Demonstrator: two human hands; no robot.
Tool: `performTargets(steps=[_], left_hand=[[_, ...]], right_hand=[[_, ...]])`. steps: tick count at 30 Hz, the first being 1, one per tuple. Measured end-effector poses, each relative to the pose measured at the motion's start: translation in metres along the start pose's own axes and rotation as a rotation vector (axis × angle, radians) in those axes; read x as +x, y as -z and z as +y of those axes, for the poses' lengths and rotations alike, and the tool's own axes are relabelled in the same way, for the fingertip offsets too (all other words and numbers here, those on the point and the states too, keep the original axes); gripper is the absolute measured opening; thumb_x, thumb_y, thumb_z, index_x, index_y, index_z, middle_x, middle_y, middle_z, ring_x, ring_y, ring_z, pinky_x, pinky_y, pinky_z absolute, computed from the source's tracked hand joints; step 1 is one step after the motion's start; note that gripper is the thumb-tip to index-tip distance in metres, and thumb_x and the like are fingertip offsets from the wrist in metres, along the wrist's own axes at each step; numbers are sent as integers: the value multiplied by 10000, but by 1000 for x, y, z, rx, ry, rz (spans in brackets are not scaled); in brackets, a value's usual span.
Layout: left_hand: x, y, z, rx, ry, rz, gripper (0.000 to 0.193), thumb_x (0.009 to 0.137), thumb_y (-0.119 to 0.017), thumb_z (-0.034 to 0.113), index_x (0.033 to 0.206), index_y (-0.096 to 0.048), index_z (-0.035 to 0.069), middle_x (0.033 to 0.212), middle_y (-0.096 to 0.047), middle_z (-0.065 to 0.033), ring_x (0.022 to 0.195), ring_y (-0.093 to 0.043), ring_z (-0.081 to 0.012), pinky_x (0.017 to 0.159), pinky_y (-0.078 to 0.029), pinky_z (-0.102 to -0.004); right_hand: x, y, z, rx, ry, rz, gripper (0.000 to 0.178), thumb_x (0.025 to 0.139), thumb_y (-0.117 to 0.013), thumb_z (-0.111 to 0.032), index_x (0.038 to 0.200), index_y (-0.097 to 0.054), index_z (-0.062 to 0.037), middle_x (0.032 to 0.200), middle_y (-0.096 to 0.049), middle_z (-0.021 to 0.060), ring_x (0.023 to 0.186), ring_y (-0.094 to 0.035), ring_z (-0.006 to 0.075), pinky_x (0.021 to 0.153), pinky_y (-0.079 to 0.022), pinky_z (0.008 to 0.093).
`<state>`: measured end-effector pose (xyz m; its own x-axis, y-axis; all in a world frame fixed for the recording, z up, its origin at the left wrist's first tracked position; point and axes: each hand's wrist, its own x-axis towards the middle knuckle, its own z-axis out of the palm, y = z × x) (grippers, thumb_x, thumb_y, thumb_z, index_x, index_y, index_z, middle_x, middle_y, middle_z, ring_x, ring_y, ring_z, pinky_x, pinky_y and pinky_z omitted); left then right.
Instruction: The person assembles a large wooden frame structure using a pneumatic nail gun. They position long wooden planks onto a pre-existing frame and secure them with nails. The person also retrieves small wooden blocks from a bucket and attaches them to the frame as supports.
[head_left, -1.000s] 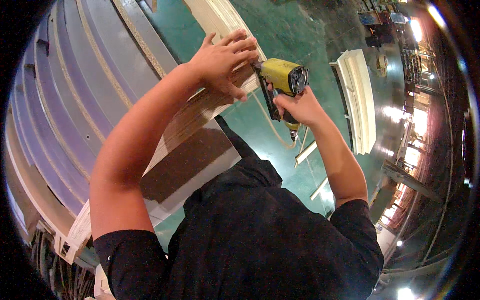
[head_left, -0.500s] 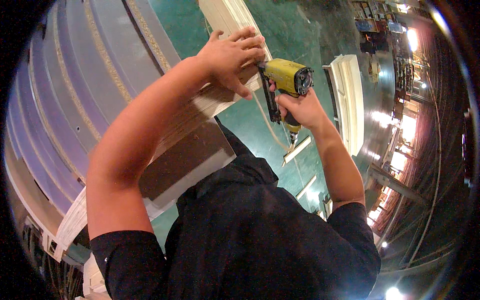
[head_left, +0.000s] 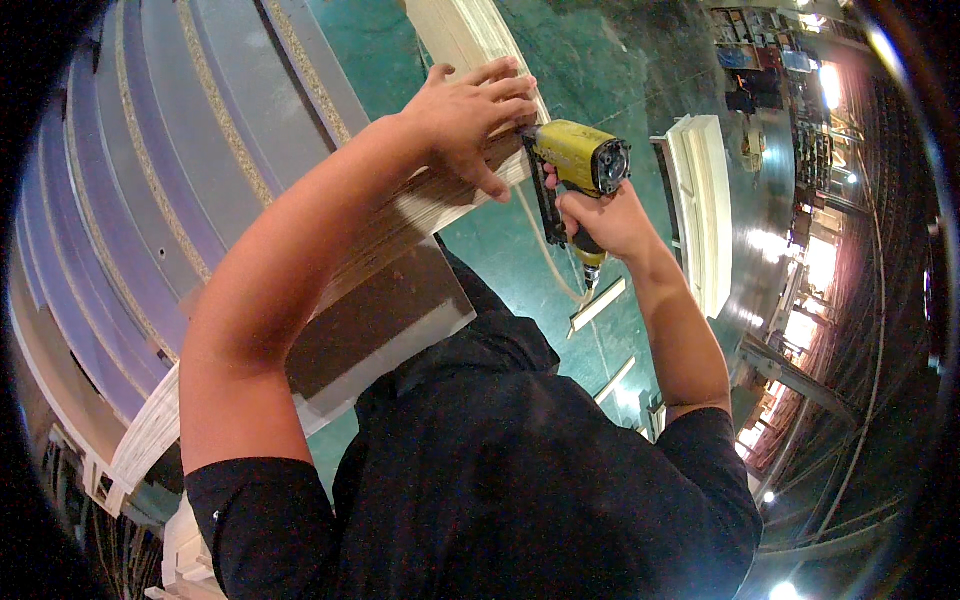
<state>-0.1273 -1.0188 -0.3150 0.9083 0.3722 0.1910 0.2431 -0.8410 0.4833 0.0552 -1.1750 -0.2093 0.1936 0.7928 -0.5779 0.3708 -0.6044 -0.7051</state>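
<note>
My right hand [head_left: 605,215] is wrapped round the grip of a yellow and black pneumatic nail gun [head_left: 575,155], with an air hose [head_left: 541,235] trailing from the fitting at its lower end. The gun's nose meets the edge of a pale wooden frame [head_left: 480,30] near its corner. Over that same corner lies my left hand [head_left: 470,115], open, its fingers spread toward the nose and its thumb apart. Another wooden side [head_left: 385,235] of the frame runs down-left under my left forearm. My palm hides part of the corner.
Large grey-purple panels with chipboard edges [head_left: 215,110] are layered at the left. Beyond my right arm, a bundle of pale wooden strips [head_left: 705,210] lies on the green floor [head_left: 600,60]. Short wood pieces [head_left: 597,307] lie below the gun. A brown board [head_left: 390,320] is close to my body.
The view has shifted slightly, so everything sits a little further right and down. My left hand stays on the corner and the nail gun stays against the edge.
</note>
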Motion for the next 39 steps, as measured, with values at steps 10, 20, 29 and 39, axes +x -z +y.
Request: performTargets(steps=[10, 20, 29, 39], left_hand=[[1, 2, 2, 4, -1, -15, 1106, 490, -863, 662, 1442, -486, 246, 1620, -329, 3, 1531, -204, -268, 1002, -336, -707], [1, 1, 0, -1, 1, -12, 1113, 493, -860, 665, 1452, -479, 249, 1618, -331, 7, 1528, -213, -267, 1004, -335, -703], [0, -1, -1, 9, 2, 10, 1128, 481, -866, 661, 1452, -484, 232, 1610, -347, 2, 1528, -208, -267, 1012, -326, -695], [1, 1, 4, 47, -38, 10, 1136, 516, -843, 680, 1479, -467, 210, 1609, -348, -8, 1528, -212, -280, 1038, -321, -682]], right_hand=[[-3, -3, -1, 78, -1, 20, 431, 835, -598, 50, 1264, -590, 6, 1035, -666, 65, 632, -577, 99, 563, -501, 263], [2, 4, 3, -10, 31, -7, 383, 831, -599, 40, 1213, -609, 10, 988, -651, 51, 649, -594, 103, 558, -503, 265], [-6, 0, 8, 16, 5, 13, 328, 846, -617, 6, 1175, -618, 2, 938, -640, 32, 639, -579, 99, 576, -501, 269], [-39, -9, 88, 18, 96, 51, 397, 852, -738, -129, 1217, -610, -40, 962, -673, 29, 733, -641, 126, 663, -549, 317]])
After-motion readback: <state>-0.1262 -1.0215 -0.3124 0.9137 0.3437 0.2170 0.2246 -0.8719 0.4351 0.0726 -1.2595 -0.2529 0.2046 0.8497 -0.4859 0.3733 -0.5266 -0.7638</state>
